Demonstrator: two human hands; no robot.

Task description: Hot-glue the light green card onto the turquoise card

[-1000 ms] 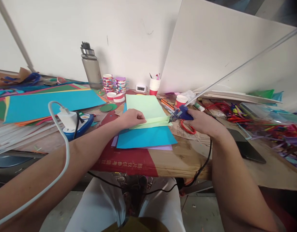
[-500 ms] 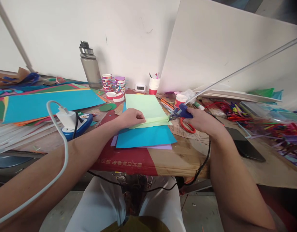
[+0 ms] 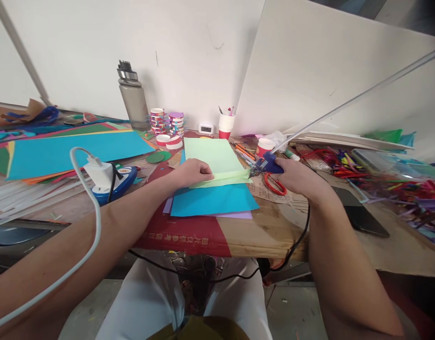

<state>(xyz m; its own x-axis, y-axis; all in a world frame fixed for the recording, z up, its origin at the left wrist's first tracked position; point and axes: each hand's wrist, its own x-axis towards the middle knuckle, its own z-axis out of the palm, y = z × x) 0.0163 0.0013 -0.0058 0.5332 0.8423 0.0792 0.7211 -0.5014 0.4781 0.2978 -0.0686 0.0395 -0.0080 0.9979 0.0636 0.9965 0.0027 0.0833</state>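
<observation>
My right hand (image 3: 291,175) is wrapped round a blue glue gun (image 3: 269,164), with a long clear glue stick (image 3: 345,107) running out of its back. The gun's nozzle is at the right end of a folded strip along the near edge of a light green paper sheet (image 3: 212,153). At the left part of this fold, my left hand (image 3: 194,173) pinches the paper with closed fingers. Beneath lie a blue sheet (image 3: 213,202) and a lilac sheet (image 3: 238,215), mostly covered. Red-handled scissors (image 3: 275,185) lie just below the gun.
Left are a blue power strip (image 3: 123,185) with a white charger, coloured paper (image 3: 79,153) and a bottle (image 3: 133,101). Paper cups (image 3: 226,125) and a small clock (image 3: 206,129) stand behind. A phone (image 3: 362,215) lies right. A black cord (image 3: 302,236) hangs over the table edge.
The glue gun and my right hand have shifted very slightly to the right. My left hand stays on the fold.
</observation>
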